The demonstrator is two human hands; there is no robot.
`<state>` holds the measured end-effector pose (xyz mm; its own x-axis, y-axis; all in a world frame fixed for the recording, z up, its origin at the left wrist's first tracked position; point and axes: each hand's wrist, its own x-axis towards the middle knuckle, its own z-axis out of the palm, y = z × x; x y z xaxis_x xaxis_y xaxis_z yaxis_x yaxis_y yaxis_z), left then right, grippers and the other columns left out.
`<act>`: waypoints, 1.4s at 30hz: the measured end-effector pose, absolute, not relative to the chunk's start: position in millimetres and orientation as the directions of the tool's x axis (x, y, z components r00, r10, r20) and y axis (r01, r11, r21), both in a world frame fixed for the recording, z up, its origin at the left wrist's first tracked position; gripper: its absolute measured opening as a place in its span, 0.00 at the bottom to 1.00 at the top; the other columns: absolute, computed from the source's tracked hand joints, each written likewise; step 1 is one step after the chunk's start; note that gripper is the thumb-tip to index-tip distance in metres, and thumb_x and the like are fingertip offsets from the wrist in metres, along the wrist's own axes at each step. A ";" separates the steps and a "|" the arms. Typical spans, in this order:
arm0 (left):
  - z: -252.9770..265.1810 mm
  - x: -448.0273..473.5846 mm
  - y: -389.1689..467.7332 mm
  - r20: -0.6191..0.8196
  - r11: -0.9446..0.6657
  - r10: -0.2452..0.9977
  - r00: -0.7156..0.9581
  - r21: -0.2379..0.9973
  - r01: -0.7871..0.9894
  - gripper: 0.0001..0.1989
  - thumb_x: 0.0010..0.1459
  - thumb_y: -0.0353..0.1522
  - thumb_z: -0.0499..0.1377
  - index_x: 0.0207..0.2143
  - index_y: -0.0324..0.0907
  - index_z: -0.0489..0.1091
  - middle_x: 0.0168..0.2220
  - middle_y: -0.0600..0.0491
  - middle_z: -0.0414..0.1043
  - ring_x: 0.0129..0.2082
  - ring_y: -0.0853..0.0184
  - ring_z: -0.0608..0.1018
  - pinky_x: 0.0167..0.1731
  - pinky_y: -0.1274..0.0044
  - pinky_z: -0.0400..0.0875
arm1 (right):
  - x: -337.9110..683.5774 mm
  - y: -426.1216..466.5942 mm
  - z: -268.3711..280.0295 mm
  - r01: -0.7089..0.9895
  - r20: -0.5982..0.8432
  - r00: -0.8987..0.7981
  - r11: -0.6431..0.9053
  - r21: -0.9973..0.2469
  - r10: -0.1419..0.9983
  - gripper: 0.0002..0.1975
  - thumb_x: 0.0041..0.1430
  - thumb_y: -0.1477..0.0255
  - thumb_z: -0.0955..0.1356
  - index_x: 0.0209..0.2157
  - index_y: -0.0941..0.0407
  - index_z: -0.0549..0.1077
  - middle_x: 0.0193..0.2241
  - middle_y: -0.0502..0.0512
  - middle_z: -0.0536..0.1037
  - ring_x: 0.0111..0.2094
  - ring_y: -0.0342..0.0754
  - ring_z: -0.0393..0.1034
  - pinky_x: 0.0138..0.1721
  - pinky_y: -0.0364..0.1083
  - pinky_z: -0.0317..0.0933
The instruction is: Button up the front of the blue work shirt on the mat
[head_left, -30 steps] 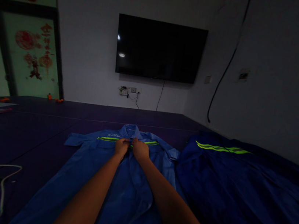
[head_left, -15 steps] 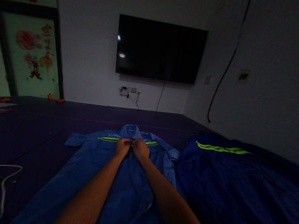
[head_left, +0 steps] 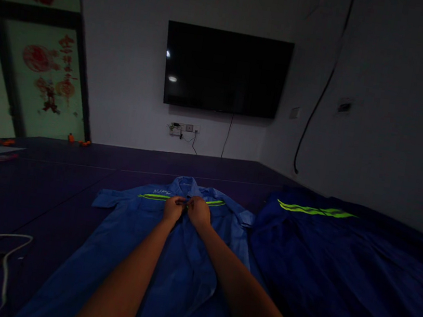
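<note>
Dim room (TV (head_left: pixel 226 70) on wall); 2 hands, left hand (head_left: pixel 173 209) and right hand (head_left: pixel 198 212), pinch shirt (head_left: pixel 181 259) on purple floor (head_left: pixel 33 191).

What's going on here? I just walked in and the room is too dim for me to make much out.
A person has a light blue work shirt spread flat on a dark purple mat. The left hand and right hand meet at the front opening, just below the collar and the yellow-green reflective stripe, pinching the fabric there. A darker blue garment lies to the right. A wall-mounted TV is off.

Purple floor mat (head_left: pixel 74 181), two blue garments (head_left: pixel 136 242)
</note>
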<state>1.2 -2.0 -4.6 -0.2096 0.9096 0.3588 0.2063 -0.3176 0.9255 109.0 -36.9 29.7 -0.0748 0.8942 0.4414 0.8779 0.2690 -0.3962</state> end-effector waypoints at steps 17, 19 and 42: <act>-1.1 1.9 -6.7 0.316 -0.293 0.919 -0.237 0.948 0.125 0.14 0.39 0.21 0.56 0.29 0.38 0.75 0.26 0.52 0.76 0.27 0.68 0.77 0.28 0.80 0.70 | 111.9 -21.5 14.5 0.739 0.502 0.013 0.329 -0.588 0.865 0.09 0.52 0.80 0.63 0.30 0.57 0.74 0.31 0.53 0.77 0.32 0.43 0.71 0.33 0.39 0.60; -0.4 1.9 -7.2 0.316 -0.293 0.918 -0.240 0.948 0.124 0.13 0.39 0.21 0.56 0.29 0.38 0.75 0.26 0.53 0.76 0.27 0.69 0.76 0.28 0.81 0.69 | 112.5 -21.5 14.8 0.741 0.507 0.000 0.340 -0.579 0.862 0.09 0.53 0.80 0.63 0.31 0.57 0.73 0.31 0.52 0.77 0.32 0.43 0.70 0.33 0.39 0.60; -1.9 1.7 -6.1 0.367 -0.326 0.903 -0.225 0.924 0.198 0.13 0.38 0.20 0.55 0.29 0.38 0.71 0.23 0.55 0.72 0.24 0.70 0.75 0.24 0.83 0.66 | 108.8 -41.9 34.7 0.943 0.414 -0.177 0.274 -0.187 0.893 0.13 0.61 0.73 0.58 0.41 0.55 0.72 0.43 0.59 0.73 0.41 0.47 0.69 0.38 0.42 0.59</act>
<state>1.7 -6.1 -1.9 -0.2251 0.9026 0.3668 0.1977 -0.3263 0.9243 108.8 -41.9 34.7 -0.1768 0.8929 0.4141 0.9434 0.2736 -0.1872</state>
